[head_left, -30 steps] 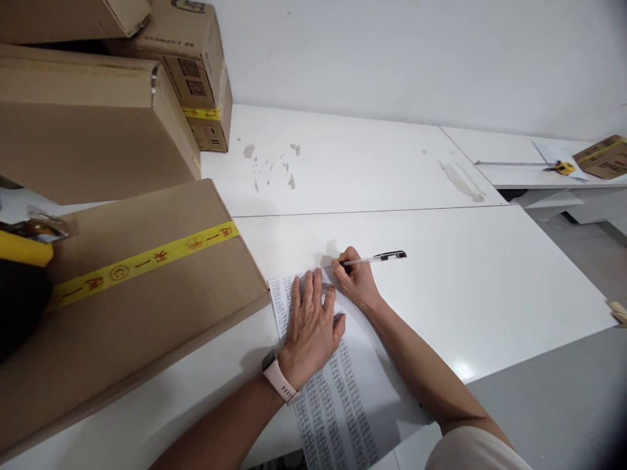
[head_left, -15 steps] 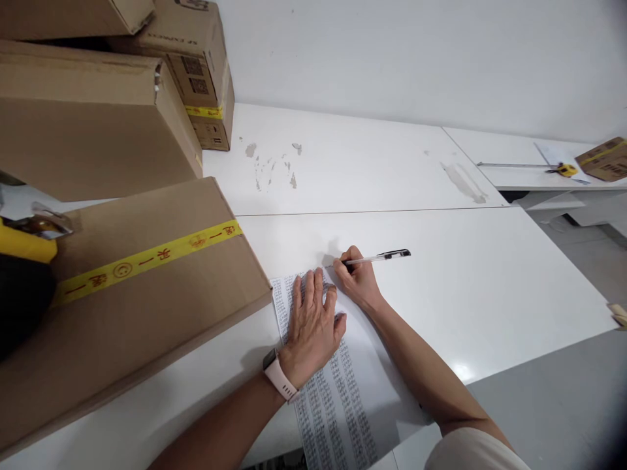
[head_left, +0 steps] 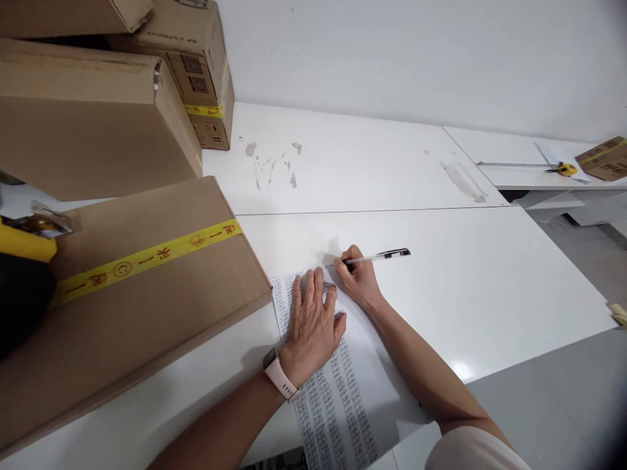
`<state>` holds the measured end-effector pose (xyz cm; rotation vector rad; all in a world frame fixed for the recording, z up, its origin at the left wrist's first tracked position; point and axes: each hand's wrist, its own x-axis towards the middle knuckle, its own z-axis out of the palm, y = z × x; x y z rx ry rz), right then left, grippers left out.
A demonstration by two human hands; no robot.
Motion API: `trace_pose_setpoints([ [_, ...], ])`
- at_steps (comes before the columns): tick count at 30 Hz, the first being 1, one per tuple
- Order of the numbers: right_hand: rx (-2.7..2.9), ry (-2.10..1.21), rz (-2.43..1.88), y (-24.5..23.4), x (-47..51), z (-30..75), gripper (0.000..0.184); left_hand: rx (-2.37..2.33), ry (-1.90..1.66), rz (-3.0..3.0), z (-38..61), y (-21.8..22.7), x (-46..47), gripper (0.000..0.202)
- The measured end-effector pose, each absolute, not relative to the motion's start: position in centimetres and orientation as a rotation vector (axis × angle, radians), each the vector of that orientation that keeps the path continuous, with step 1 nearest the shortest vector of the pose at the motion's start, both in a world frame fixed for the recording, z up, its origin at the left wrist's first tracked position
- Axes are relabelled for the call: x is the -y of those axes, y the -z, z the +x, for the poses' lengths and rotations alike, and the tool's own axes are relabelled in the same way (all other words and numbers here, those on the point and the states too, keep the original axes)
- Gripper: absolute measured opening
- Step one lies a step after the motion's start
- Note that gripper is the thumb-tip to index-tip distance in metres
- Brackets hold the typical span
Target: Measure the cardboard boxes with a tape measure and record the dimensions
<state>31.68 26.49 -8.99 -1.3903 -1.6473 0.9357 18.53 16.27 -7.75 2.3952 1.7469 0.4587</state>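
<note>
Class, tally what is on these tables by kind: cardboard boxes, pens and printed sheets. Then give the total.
Cardboard boxes: 5
Pens: 1
Printed sheets: 1
Total: 7

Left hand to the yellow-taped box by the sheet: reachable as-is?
Probably yes: the left hand lies flat on the printed sheet, the yellow-taped box sits just beside it, only bare table between.

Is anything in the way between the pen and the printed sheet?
Nothing visible. The right hand holds the pen with its tip at the far end of the sheet; the left hand lies flat on it alongside, and the taped box sits apart.
</note>
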Motion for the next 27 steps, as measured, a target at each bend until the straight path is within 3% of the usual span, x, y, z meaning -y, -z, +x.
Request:
trace_pose_setpoints([
  [27, 1.624, -0.933, -1.409, 8.62, -26.47, 31.68, 0.022, -1.743, -0.444, 2.405, 18.48, 7.68, -16.28, 0.05],
])
